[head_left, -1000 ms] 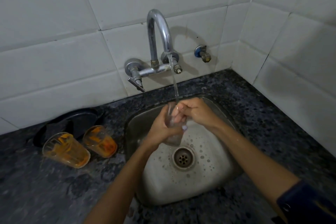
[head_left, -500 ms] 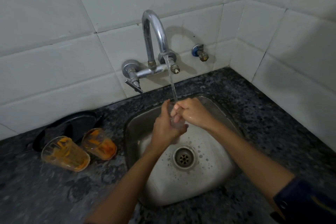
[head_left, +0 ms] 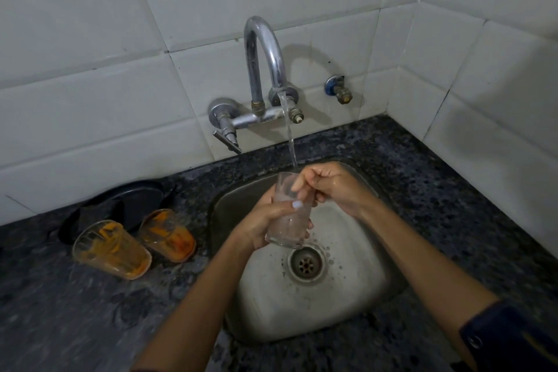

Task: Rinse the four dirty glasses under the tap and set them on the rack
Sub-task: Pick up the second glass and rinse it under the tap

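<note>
a: glass (head_left: pixel 287 214) upright over sink (head_left: pixel 347 296), mouth under water stream (head_left: pixel 290 142). left hand (head_left: pixel 262 226) wrapped round its body, right hand (head_left: pixel 329 187) fingers curled into the rim.
b: contents?
a: looks part full of water. two orange-smeared glasses (head_left: pixel 111 249) on their sides on the worktop (head_left: pixel 75 326), left of sink, near left hand. rack and fourth glass not in view.

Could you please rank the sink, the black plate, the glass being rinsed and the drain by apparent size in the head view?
1. sink
2. black plate
3. glass being rinsed
4. drain
</note>
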